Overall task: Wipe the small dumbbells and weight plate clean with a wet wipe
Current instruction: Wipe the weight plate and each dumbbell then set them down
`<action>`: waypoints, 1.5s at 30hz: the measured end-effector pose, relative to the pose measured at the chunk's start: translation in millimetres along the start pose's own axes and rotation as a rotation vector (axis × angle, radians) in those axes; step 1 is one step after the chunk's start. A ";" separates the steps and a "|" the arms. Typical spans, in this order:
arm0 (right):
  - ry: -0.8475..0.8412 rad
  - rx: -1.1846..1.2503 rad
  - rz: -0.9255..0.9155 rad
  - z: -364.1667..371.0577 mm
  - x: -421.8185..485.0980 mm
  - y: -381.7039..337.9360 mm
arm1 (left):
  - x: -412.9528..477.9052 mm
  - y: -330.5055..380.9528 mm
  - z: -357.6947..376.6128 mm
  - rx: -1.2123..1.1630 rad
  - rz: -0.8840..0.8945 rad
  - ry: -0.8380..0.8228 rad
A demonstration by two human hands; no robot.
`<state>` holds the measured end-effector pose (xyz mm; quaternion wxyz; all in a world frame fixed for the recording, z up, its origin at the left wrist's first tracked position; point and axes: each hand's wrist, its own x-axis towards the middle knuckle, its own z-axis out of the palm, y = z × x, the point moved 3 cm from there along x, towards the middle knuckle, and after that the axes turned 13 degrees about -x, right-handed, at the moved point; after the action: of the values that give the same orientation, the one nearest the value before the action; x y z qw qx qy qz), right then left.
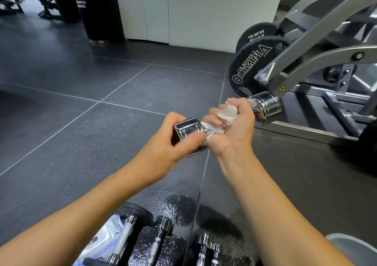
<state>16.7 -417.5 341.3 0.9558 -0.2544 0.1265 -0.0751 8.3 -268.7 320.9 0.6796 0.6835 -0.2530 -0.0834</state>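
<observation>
The chrome dumbbell (pixel 265 107) is held in the air over the tiled floor (pixel 81 123), roughly level, and serves as the reference here. The left hand (pixel 173 141) grips its left head, with fingers and thumb curled round the chrome. The right hand (pixel 234 127) is closed round the bar between the two heads. The wet wipe (pixel 227 111) is bunched inside the fist and spills out past the fingers, and the right head projects clear of that hand. The step in hand appears to be cleaning the bar. To do it well, hold the left head firm as the anchor. Twist the wiping fist round the bar while sliding it from one head to the other, so every side is covered. Refold the wipe to present a fresh face, then work the shoulders where bar meets head, and finally both end faces. Below the dumbbell, nearer the person, the other small dumbbells (pixel 161 235) lie on a wet patch of floor. Left of them shows a dark round edge, apparently the weight plate (pixel 140 210), beside a wipe packet (pixel 102 237). Beyond the right head stands a machine frame (pixel 306 41) carrying an Olympia plate (pixel 251 65), probably not part of the job.
</observation>
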 end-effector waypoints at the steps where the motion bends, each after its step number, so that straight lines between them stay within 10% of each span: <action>1: 0.014 -0.003 0.000 0.2 -0.8 -0.5 | -0.4 -0.4 -4.6 0.308 0.197 -0.033; 3: 0.021 -0.004 0.016 1.1 -3.4 -1.9 | 0.5 -0.4 -9.5 0.758 0.578 -0.071; 6: 0.014 0.034 0.007 2.6 -4.2 -4.6 | -0.9 1.6 -7.7 0.708 0.727 -0.061; 14: -0.059 -0.005 0.022 1.0 -5.7 -2.5 | -3.3 -3.3 15.9 -0.634 -0.597 0.023; 17: -0.049 -0.032 0.022 -0.7 -2.3 -1.1 | -10.1 -1.2 21.1 -0.902 -0.780 -0.049; 20: 0.004 -0.044 0.027 -1.2 0.7 -1.5 | -4.5 -1.6 16.1 -0.642 -0.493 -0.019; 24: 0.052 -0.051 0.027 -1.4 1.5 -5.1 | -4.3 6.1 -9.0 0.531 0.451 -0.080; 26: 0.071 -0.031 0.035 -3.2 3.0 -5.0 | -8.2 6.8 -17.9 0.687 0.638 -0.126; 32: 0.080 -0.003 0.043 -6.9 7.0 -1.0 | -11.6 -2.5 -7.1 -0.522 -0.540 0.030; 35: 0.059 -0.006 0.048 -3.8 5.9 2.6 | -10.5 0.1 0.9 -0.742 -0.670 -0.032; 39: 0.063 0.004 0.072 -2.5 5.4 5.1 | -5.2 -0.7 -3.7 -0.666 -0.362 -0.010; 45: 0.062 0.068 0.063 -2.8 9.5 2.7 | -7.9 9.9 -31.0 0.741 0.661 -0.158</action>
<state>25.2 -418.4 335.6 0.9615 -0.2150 0.1615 -0.0571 13.5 -237.1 330.7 0.3598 0.7538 -0.5194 0.1804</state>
